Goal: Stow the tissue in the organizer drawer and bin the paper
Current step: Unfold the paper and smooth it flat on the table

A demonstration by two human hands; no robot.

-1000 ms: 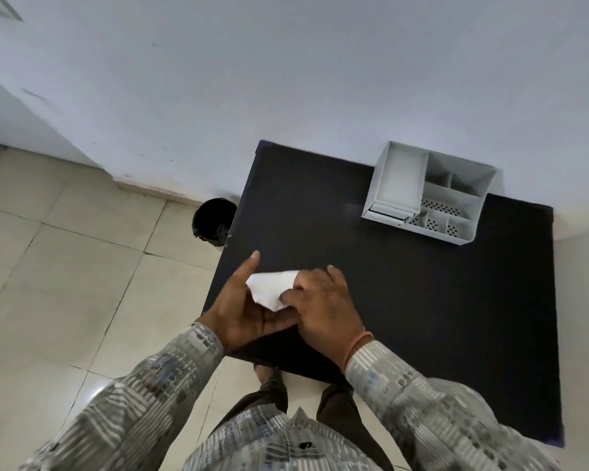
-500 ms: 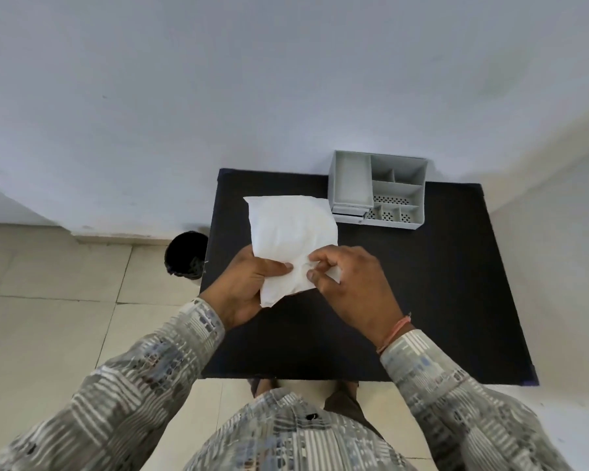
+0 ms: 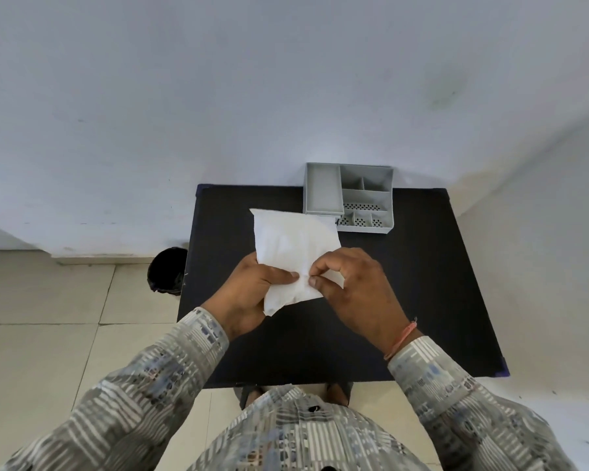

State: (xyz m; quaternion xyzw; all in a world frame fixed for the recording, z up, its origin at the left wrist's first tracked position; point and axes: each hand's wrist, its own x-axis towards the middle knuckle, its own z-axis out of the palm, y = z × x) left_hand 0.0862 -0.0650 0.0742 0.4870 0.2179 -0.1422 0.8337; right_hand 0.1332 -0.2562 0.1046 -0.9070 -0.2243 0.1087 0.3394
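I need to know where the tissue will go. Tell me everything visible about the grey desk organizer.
The grey desk organizer looks like matte plastic. It stands upright at the far edge of the black table, against the white wall. On its left is one long tray; on its right are smaller compartments, some with perforated floors. All look empty. The held white sheet overlaps its near left corner in view; whether they touch cannot be told.

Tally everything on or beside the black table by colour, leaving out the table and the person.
White: 1, the tissue, held in both hands
Grey: 1, the organizer
Black: 1, the bin on the floor
Total: 3
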